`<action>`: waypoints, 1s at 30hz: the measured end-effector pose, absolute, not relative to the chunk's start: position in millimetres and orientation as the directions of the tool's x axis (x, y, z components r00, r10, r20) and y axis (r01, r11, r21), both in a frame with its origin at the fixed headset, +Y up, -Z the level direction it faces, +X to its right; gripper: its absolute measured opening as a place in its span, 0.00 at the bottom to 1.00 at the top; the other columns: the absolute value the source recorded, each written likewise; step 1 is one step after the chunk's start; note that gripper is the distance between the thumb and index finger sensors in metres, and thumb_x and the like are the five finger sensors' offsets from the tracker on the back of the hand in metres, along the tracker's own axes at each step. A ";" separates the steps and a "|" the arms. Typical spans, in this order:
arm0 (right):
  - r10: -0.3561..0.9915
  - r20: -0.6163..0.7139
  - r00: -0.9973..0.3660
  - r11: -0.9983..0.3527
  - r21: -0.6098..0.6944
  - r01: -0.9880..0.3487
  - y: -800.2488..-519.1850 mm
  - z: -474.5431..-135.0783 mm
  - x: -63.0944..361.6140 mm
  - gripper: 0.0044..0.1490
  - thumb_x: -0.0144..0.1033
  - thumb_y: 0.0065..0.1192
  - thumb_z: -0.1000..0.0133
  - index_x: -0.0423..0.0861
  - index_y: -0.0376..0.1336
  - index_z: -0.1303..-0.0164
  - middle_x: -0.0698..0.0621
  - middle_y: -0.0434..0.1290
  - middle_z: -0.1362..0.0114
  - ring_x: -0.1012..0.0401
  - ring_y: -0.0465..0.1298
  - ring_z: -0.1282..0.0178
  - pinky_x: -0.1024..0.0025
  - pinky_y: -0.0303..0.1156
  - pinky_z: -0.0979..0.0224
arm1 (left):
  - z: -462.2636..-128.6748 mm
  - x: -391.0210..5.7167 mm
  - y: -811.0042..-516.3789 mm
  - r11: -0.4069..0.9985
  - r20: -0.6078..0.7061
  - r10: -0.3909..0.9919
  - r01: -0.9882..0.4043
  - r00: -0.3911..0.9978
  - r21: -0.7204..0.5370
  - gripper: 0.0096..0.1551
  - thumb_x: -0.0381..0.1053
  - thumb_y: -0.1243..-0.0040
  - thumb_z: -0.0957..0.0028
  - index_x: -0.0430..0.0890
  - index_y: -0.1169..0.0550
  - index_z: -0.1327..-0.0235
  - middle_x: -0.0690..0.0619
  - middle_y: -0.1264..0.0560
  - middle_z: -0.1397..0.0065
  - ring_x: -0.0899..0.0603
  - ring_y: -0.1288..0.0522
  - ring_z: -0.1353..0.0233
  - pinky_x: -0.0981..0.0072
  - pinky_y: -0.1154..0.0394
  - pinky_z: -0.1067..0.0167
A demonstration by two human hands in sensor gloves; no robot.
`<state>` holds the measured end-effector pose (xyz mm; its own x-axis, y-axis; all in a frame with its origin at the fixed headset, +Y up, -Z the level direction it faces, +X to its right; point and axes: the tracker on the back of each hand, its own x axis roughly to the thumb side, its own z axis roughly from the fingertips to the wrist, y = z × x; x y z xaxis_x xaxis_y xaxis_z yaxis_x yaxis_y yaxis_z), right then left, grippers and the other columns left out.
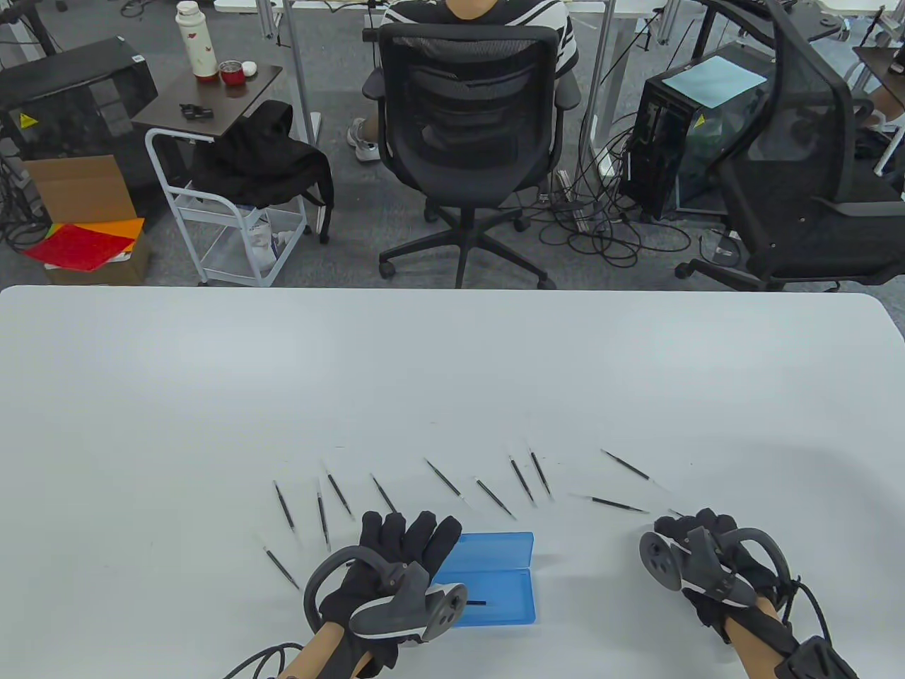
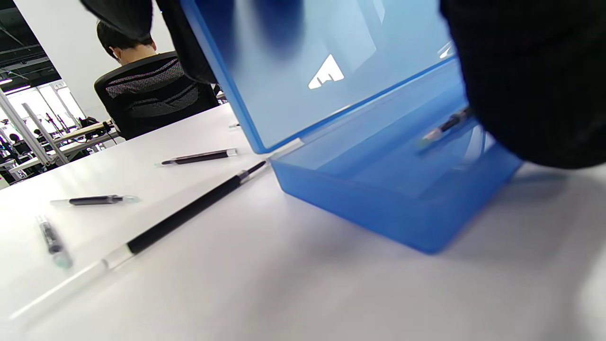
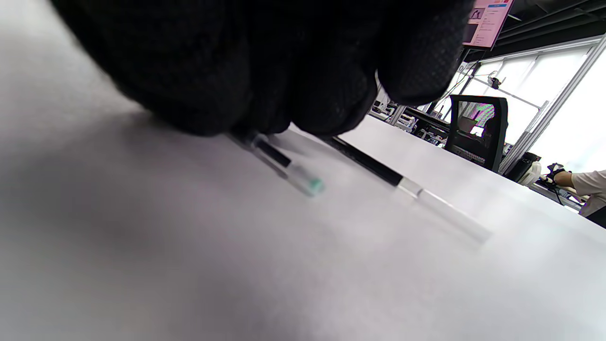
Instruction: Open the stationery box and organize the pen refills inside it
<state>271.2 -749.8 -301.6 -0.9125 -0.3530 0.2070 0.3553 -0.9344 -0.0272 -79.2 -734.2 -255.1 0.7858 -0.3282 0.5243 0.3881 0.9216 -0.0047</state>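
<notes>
The blue stationery box [image 1: 498, 576] lies open near the table's front edge, with one pen refill [image 1: 478, 603] in its base. In the left wrist view its lid [image 2: 303, 71] stands tilted up over the base [image 2: 378, 203], and the refill [image 2: 445, 127] lies inside. My left hand [image 1: 410, 532] holds the box at its left end, fingers behind the lid. My right hand [image 1: 689, 529] is curled down on the table to the right and pinches a pen refill [image 3: 284, 168] that lies on the surface. Several more refills [image 1: 445, 477] lie fanned out beyond the box.
A loose refill [image 3: 393, 177] lies just past my right hand's fingers. Another refill [image 2: 189, 210] lies close to the box's left side. Beyond the white table [image 1: 452, 368] stand office chairs [image 1: 466, 134], and a person sits in one.
</notes>
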 end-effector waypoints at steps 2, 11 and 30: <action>-0.347 0.203 -0.916 -0.937 -0.034 0.348 -750.4 -301.4 271.7 0.38 0.39 0.79 0.56 0.48 0.67 0.34 0.53 0.85 0.44 0.51 0.83 0.41 0.43 0.76 0.28 | -255.0 -79.0 -734.3 0.922 0.525 -0.328 0.388 0.786 -0.005 0.85 0.76 0.33 0.70 0.43 0.67 0.16 0.41 0.54 0.10 0.26 0.39 0.17 0.24 0.44 0.25; -0.320 0.198 -0.926 -0.947 -0.072 0.312 -745.3 -298.9 270.5 0.38 0.40 0.79 0.56 0.48 0.67 0.34 0.53 0.85 0.44 0.52 0.83 0.41 0.43 0.76 0.28 | -255.0 -79.1 -734.1 0.922 0.527 -0.326 0.387 0.785 -0.007 0.86 0.76 0.33 0.70 0.43 0.67 0.16 0.41 0.54 0.10 0.26 0.39 0.17 0.24 0.44 0.25; -0.294 0.503 -0.813 -0.931 -0.344 0.124 -672.6 -227.6 133.8 0.39 0.40 0.79 0.56 0.48 0.67 0.33 0.53 0.85 0.43 0.51 0.83 0.41 0.43 0.75 0.27 | -255.1 -79.2 -734.3 0.922 0.526 -0.326 0.388 0.785 -0.007 0.85 0.76 0.33 0.70 0.43 0.67 0.16 0.41 0.54 0.10 0.26 0.39 0.17 0.24 0.44 0.25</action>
